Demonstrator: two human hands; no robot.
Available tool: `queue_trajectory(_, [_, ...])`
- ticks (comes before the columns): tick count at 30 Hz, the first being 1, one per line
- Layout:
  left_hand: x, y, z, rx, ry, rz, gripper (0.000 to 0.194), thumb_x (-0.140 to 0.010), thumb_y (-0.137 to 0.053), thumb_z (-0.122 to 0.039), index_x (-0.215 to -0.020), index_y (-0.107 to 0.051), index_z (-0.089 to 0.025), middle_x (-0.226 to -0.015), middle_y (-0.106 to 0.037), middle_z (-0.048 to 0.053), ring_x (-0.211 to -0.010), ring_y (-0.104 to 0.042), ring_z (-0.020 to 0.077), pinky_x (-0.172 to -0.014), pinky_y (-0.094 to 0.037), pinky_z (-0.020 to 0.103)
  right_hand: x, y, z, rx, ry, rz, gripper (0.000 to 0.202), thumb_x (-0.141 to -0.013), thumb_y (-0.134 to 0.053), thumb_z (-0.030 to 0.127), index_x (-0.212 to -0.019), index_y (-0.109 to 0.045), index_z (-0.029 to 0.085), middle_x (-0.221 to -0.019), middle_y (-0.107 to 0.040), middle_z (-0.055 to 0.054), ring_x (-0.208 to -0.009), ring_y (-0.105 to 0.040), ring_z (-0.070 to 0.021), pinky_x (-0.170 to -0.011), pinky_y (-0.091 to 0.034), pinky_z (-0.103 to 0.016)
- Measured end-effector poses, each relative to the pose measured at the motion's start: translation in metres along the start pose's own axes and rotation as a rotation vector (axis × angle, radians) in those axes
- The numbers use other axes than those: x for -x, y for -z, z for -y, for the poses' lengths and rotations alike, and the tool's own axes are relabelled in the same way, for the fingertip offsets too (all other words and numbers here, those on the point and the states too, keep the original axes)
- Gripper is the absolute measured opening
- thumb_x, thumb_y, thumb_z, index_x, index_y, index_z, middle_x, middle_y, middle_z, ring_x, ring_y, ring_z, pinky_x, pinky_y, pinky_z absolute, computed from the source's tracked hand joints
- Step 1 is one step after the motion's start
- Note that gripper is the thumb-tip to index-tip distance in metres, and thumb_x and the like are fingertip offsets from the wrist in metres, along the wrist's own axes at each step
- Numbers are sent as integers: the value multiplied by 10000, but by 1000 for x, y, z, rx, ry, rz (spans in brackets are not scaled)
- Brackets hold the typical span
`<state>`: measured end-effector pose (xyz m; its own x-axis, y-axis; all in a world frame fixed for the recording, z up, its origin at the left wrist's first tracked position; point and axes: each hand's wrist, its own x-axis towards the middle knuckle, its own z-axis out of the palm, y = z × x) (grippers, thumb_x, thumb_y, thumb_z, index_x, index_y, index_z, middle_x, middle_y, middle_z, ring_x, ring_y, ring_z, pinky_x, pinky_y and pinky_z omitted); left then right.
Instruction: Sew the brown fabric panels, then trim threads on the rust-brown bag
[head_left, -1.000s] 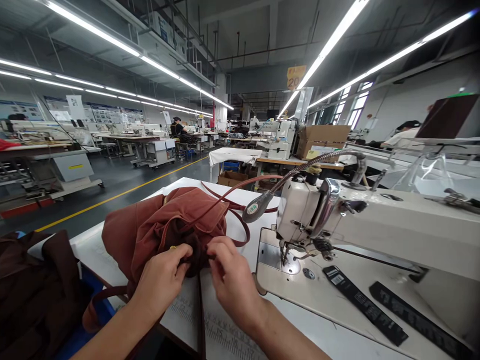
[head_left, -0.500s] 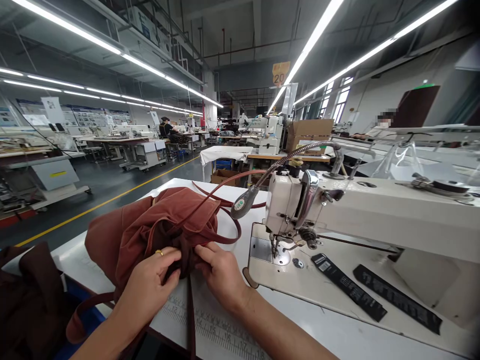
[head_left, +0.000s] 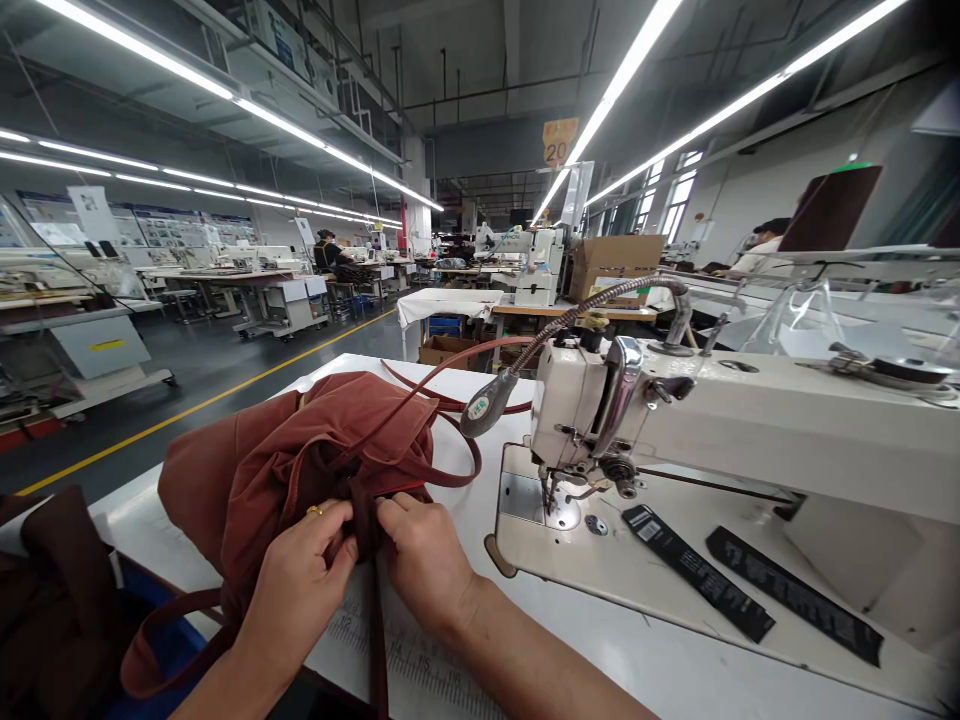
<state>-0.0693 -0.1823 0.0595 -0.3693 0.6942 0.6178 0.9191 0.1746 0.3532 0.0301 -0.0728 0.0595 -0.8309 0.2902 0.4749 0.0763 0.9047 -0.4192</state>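
A reddish-brown fabric bag (head_left: 277, 440) lies on the white table, left of the sewing machine (head_left: 720, 410). My left hand (head_left: 304, 570), with a ring on one finger, pinches dark brown fabric (head_left: 361, 515) at the bag's opening. On the other side of that fabric, my right hand (head_left: 424, 555) has its fingers closed on it as well; the fingertips are partly hidden. A thin strap (head_left: 379, 640) hangs down between the two hands over ruler markings. Another strap (head_left: 469, 460) loops toward the machine.
Two black labels (head_left: 697, 570) (head_left: 795, 595) lie on the machine bed. A flexible lamp (head_left: 491, 400) hangs beside the machine head. Dark brown fabric (head_left: 60, 590) and a blue bin (head_left: 161, 620) are at lower left. People sit at machines farther back.
My right hand has shifted slightly left, closer to my left hand, and its fingers are more curled. The bag has moved a little to the left in view.
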Motion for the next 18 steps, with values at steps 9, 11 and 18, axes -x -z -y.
queue_trajectory(9, [0,0,2,6,-50,81,205,-774,-382,-167,-867,-564,-162,-732,-593,24,-683,-580,148,-631,-456,249,6,2,-5,-264,-62,-53,313,-665,-442,-47,-804,-614,174,-755,-538,-10,-696,-506,-129,-595,-371,-198])
queue_trajectory(11, [-2,0,0,-14,-57,105,206,-774,-380,-163,-875,-559,-159,-710,-590,21,-653,-575,149,-599,-456,252,6,6,0,-261,-92,-58,321,-631,-451,-53,-822,-592,163,-821,-541,-25,-747,-514,-140,-628,-380,-205])
queue_trajectory(18, [-2,-7,0,-25,-153,31,209,-776,-364,-161,-847,-560,-147,-755,-627,54,-706,-614,169,-649,-482,271,8,23,24,-149,-370,-131,44,-739,-535,194,-781,-531,182,-754,-562,-16,-646,-508,-149,-564,-345,-233])
